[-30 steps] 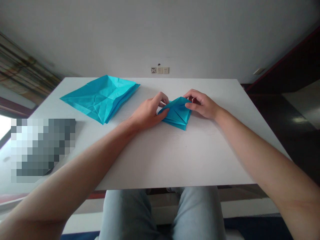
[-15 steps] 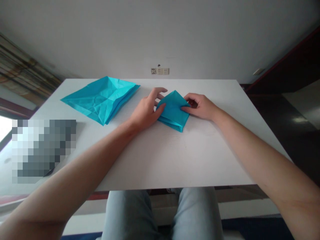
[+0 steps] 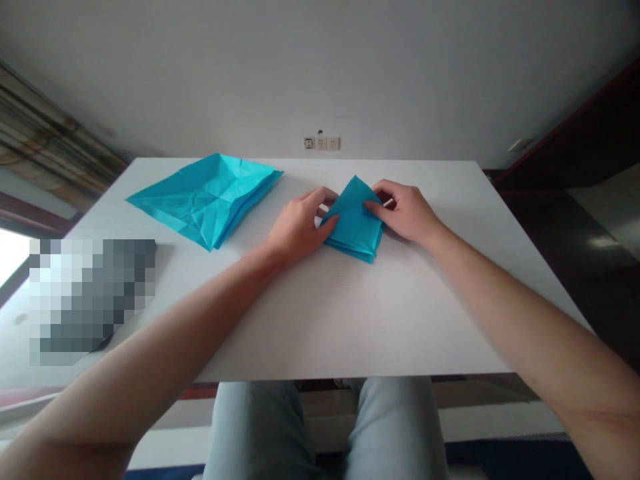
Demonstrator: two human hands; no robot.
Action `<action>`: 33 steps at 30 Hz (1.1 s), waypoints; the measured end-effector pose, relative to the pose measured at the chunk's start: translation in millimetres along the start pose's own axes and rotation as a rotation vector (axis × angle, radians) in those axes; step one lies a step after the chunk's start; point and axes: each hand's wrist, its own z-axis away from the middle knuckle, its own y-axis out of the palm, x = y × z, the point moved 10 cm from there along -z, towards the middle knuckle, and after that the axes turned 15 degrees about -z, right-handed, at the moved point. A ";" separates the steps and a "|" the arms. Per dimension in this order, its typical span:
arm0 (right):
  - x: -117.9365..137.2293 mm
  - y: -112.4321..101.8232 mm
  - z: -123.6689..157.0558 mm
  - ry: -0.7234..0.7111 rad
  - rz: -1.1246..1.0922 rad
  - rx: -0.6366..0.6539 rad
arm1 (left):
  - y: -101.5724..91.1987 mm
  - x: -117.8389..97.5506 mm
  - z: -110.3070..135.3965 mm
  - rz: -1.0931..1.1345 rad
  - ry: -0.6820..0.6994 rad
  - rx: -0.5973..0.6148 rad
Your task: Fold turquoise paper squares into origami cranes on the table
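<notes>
Between my hands is a small folded sheet of blue paper (image 3: 354, 217), layered and roughly diamond-shaped, one corner pointing to the wall. My left hand (image 3: 301, 223) grips its left corner, thumb on top and fingers curled behind it. At the right corner my right hand (image 3: 404, 208) pinches the paper, with the thumb on the upper face and the other fingers partly hidden underneath. To the left lies a larger piece of folded blue paper (image 3: 205, 197), creased all over, which neither hand touches.
Everything rests on a white table (image 3: 320, 320) pushed up to a grey wall (image 3: 320, 67) with sockets (image 3: 321, 143). A pixelated dark object (image 3: 95, 297) lies at the table's left side. My legs (image 3: 260, 427) are under the near edge.
My left fingers, raised and spread before, have curled in behind the small paper. Its gaping lower layers now lie closer together, and my right thumb sits slightly higher on it.
</notes>
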 end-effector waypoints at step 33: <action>-4.3 12.2 2.2 -0.033 -0.360 0.130 | 10.7 -10.0 4.4 -0.149 0.112 0.089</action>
